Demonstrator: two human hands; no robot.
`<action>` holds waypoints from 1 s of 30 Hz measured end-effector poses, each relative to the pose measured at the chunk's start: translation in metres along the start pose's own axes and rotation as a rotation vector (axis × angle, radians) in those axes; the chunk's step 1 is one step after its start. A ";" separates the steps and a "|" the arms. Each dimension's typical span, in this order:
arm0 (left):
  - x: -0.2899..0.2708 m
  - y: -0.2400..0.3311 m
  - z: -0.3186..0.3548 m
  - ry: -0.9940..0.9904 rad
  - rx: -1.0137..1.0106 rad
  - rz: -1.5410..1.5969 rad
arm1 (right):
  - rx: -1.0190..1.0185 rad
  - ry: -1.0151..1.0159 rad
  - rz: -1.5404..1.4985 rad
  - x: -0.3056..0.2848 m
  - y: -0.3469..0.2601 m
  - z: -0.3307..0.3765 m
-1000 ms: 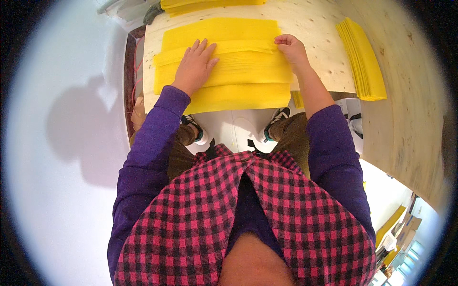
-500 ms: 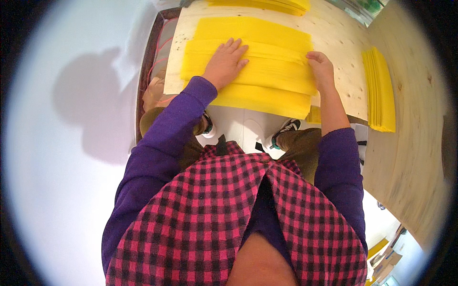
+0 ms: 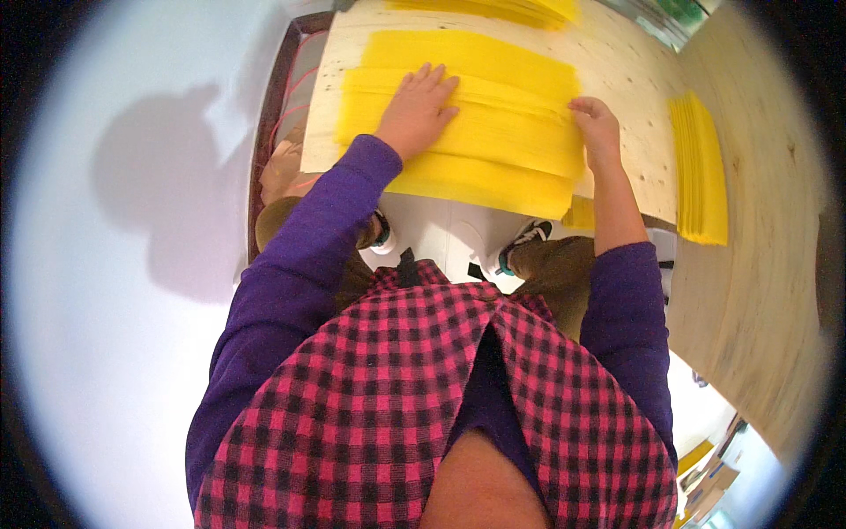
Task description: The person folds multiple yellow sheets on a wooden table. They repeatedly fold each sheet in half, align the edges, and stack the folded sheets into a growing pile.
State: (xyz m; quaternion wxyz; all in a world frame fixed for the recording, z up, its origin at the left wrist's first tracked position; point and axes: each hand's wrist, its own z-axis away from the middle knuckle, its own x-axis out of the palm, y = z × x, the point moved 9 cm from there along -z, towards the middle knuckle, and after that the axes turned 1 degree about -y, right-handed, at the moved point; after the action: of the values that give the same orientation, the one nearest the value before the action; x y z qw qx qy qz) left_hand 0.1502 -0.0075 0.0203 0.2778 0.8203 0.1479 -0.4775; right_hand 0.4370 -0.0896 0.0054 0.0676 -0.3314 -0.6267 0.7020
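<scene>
Yellow sheets of thin cloth or paper (image 3: pixel 502 132) lie overlapped and folded on a pale plywood board (image 3: pixel 630 150) in front of me. My left hand (image 3: pixel 418 110) rests flat on the left part of these sheets, fingers stretched and slightly apart, thumb pointing right. At the right border of the sheets is my right hand (image 3: pixel 597 125), its fingers bent and thumb drawn in, pinching the edge of a yellow sheet. How much of the sheet sits between those fingertips is too small to see.
A yellow stack (image 3: pixel 699 167) stands on the plywood to the right, and another yellow pile (image 3: pixel 493 9) lies at the far edge. Left of the board is a dark-framed bin (image 3: pixel 286 97) with pink cord and brown paper. My feet are below the near edge.
The left hand has shifted very slightly over the yellow sheets. My right hand keeps its pinch at the right border, and the sheets look almost unchanged.
</scene>
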 end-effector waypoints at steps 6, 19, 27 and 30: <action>0.006 -0.003 -0.001 -0.044 0.026 0.074 | 0.010 0.008 0.066 -0.015 -0.004 0.004; 0.011 -0.005 -0.002 -0.082 0.015 0.018 | -0.181 0.102 0.362 -0.044 -0.043 0.012; 0.008 -0.001 0.001 -0.061 0.038 0.016 | -0.508 -0.081 0.815 0.133 -0.102 0.056; 0.009 -0.002 0.002 -0.073 0.028 0.018 | -0.349 -0.167 0.941 0.141 -0.078 0.061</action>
State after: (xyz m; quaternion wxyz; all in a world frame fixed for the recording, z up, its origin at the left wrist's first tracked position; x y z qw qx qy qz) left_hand 0.1522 -0.0068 0.0110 0.2757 0.8075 0.1234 -0.5067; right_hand 0.2698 -0.0530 0.0235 -0.3626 -0.5272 -0.5206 0.5652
